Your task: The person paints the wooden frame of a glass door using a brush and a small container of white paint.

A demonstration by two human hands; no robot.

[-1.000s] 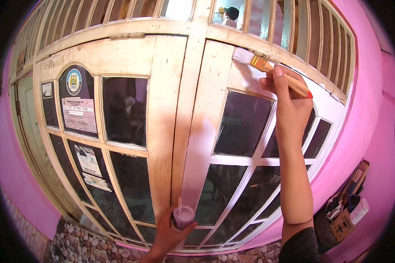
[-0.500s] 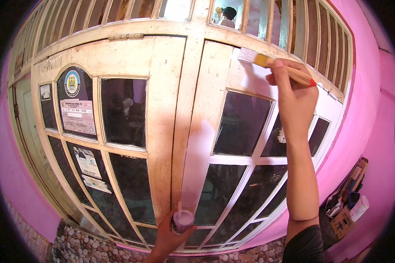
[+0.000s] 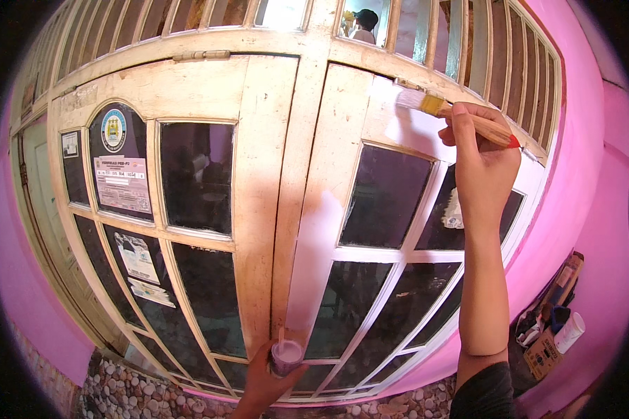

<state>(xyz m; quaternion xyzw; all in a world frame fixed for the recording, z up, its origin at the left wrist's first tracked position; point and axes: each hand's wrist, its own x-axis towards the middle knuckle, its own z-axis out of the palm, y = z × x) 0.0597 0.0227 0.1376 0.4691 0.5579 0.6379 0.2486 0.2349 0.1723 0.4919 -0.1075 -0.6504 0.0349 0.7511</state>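
The right hand (image 3: 483,160) is raised high, its fingers closed tight around the wooden handle of a paintbrush (image 3: 461,117). The bristles press against the top rail of the right door (image 3: 370,126), just where a patch of fresh white paint meets the old cream wood. Low down, the left hand (image 3: 262,380) grips a small paint cup (image 3: 286,356) — fingers wrapped around it from below — near the foot of the door's middle post (already white along part of its length). The left door (image 3: 189,84) carries stickers on its dark glass panes. A cluttered box (image 3: 548,335) sits against the pink wall (image 3: 573,174) at right.
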